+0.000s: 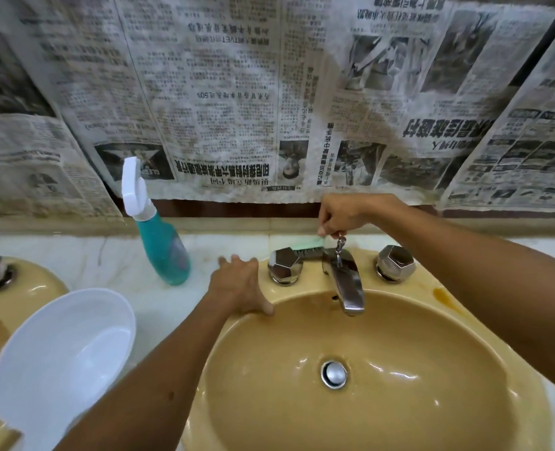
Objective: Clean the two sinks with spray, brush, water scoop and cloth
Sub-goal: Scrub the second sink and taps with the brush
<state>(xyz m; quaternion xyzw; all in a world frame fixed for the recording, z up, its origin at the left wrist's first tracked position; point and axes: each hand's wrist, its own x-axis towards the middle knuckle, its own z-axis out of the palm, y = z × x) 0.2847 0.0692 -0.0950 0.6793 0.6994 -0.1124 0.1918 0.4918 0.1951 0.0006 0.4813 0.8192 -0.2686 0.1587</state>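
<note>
Head view shows the right hand (339, 216) pinching the green brush (307, 246) behind the tap (344, 281); left hand (237, 286), fingers flat, steadies the sink (399, 323) rim; short, firm strokes around the fittings would likely work best.

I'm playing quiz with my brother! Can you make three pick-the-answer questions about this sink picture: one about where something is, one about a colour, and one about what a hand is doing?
1. Where is the spray bottle?
A. In the sink
B. On the counter left of the sink
C. In the bowl

2. What colour is the bowl?
A. White
B. Red
C. Black

3. What is the right hand doing?
A. Hanging free
B. Lifting the bowl
C. Holding the brush behind the tap

Answers:
1 B: the bottle stands on the marble between the two sinks.
2 A: the bowl is plain white.
3 C: its fingers grip the green brush behind the tap; the left hand rests flat on the sink rim.
</note>
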